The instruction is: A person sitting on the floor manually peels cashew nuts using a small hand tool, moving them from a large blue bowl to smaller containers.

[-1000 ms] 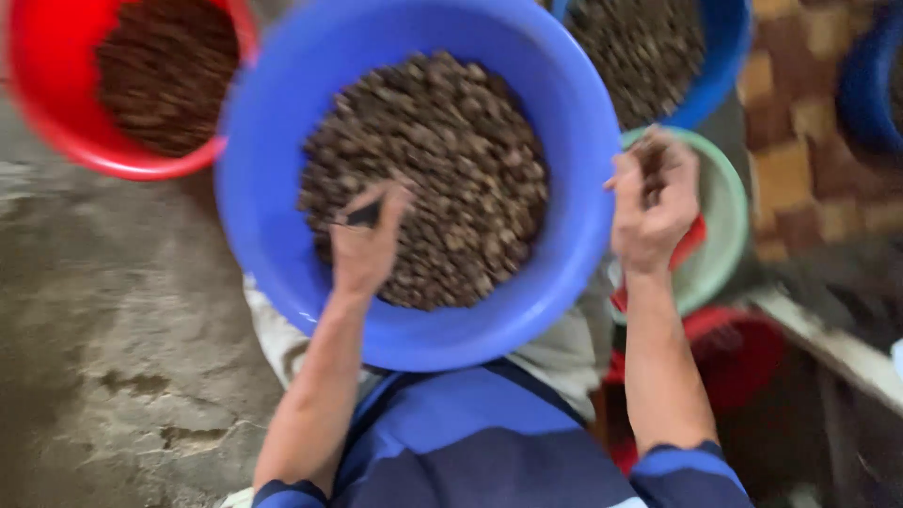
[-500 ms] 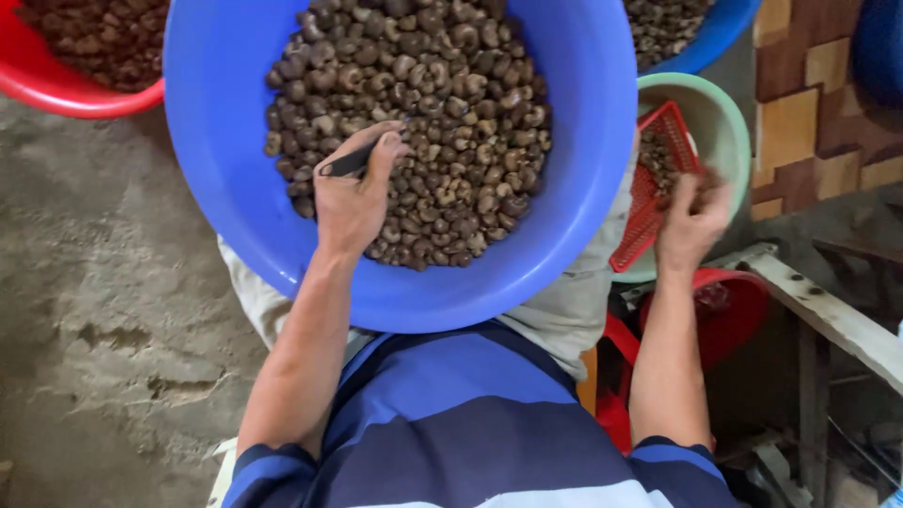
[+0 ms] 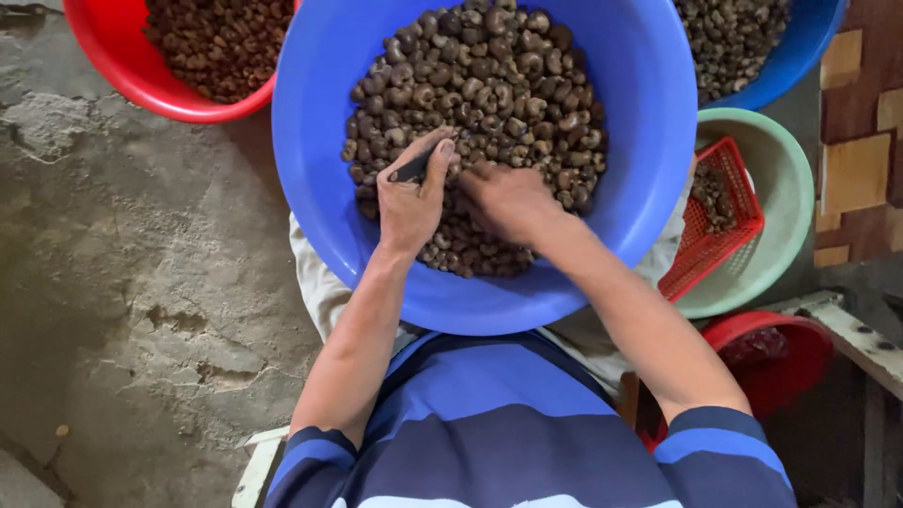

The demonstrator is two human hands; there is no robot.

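Small nut-sorting workplace, rough concrete floor (image 3: pixel 122 310), plastic basins (image 3: pixel 649 141) heaped with brown nuts (image 3: pixel 489 85)

You look down on a rough grey concrete floor (image 3: pixel 122 310), cracked and pitted, with a paler patch near the upper left. At the right edge you see a checkered surface (image 3: pixel 861 160) of dark brown and tan wooden squares. Below it, a pale, worn wooden board (image 3: pixel 851 334) runs diagonally toward the lower right, with darker shadow beneath it. At the bottom, just left of centre, a white painted edge of a low seat (image 3: pixel 254 466) shows against the floor. The light is soft and even, with only faint shadows.
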